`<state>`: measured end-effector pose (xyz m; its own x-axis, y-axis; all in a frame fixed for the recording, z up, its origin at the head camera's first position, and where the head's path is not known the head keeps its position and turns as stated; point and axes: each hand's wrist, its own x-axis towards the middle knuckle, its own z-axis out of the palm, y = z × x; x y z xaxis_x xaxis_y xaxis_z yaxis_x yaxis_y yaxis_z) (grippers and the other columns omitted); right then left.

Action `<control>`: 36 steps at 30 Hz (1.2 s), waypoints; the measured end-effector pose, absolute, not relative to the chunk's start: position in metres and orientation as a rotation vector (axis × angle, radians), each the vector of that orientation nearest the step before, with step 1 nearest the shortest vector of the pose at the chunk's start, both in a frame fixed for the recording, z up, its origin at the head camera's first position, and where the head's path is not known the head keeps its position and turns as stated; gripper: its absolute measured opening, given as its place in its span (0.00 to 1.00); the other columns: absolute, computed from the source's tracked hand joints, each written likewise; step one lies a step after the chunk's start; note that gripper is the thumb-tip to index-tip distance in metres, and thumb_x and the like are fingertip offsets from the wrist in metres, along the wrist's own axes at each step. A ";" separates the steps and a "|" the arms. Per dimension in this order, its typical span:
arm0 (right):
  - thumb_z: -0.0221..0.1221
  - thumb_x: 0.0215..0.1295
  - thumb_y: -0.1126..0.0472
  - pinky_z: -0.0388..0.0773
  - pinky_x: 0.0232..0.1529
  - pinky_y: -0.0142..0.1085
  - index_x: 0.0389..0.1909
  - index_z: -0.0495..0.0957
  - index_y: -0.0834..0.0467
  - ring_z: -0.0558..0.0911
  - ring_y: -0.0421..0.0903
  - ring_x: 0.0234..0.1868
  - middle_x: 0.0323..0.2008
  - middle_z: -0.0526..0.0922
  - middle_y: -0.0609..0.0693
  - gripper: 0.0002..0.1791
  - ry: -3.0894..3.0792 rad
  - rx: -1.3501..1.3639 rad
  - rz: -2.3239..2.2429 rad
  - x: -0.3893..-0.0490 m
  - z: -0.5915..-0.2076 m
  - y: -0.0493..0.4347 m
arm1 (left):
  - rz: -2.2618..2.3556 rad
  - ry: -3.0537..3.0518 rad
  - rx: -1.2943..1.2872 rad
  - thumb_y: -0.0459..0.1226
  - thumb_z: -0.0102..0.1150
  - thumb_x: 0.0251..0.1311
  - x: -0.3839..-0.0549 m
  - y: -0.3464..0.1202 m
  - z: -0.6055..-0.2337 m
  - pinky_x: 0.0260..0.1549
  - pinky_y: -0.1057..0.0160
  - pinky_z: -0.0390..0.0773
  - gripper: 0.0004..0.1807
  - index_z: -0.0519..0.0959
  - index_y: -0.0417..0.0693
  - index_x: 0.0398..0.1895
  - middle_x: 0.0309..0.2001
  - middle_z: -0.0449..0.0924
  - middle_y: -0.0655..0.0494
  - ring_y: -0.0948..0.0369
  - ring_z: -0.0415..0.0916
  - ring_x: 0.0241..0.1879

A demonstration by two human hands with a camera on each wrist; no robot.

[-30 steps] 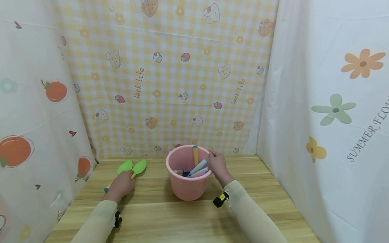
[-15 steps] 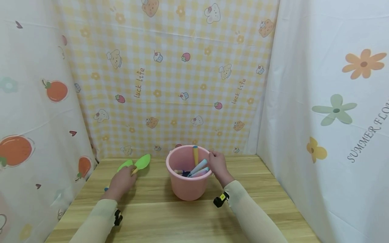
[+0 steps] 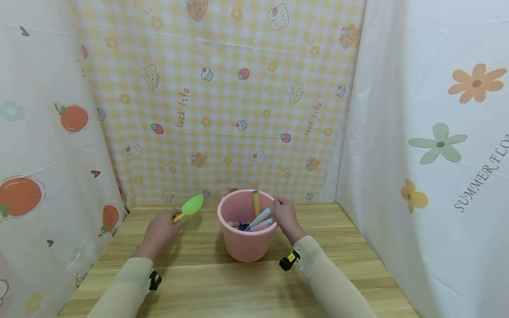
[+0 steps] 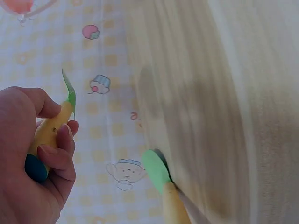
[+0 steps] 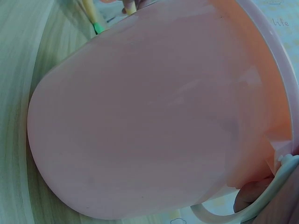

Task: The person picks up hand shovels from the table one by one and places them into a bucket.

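Note:
My left hand point(image 3: 161, 232) grips a small garden trowel point(image 3: 192, 204) by its yellow handle, with the green blade pointing up to the right, raised above the table. In the left wrist view the fingers curl round the handle, which has a dark blue end. A second green trowel point(image 4: 155, 168) with a yellow handle lies on the table below; the left hand mostly hides it in the head view. My right hand point(image 3: 285, 217) holds the right rim of a pink bucket point(image 3: 246, 247), which stands upright. The right wrist view shows fingers beside the rim and the white bail handle point(image 5: 275, 186).
Inside the bucket stands a yellow handle point(image 3: 256, 203) with a blue end, beside light blue and pinkish handles point(image 3: 260, 218). Both stand on a wooden table point(image 3: 222, 289). A checked cloth point(image 3: 222, 106) hangs behind, and white printed curtains point(image 3: 397, 110) close off both sides.
My left hand has lifted one trowel off the table and moved it up and to the right, away from the other trowel. The right hand and bucket have stayed put.

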<state>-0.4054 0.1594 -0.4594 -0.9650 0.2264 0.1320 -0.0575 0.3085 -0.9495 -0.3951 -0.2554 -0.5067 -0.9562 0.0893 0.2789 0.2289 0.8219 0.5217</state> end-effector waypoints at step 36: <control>0.51 0.85 0.59 0.87 0.54 0.42 0.65 0.86 0.64 0.85 0.54 0.59 0.61 0.88 0.62 0.22 -2.329 -0.130 1.727 -0.404 -0.459 0.161 | -0.920 -2.572 -0.311 0.36 0.66 0.73 -0.374 -0.227 -0.448 0.27 0.57 0.77 0.19 0.86 0.44 0.64 0.50 0.89 0.46 0.55 0.76 0.32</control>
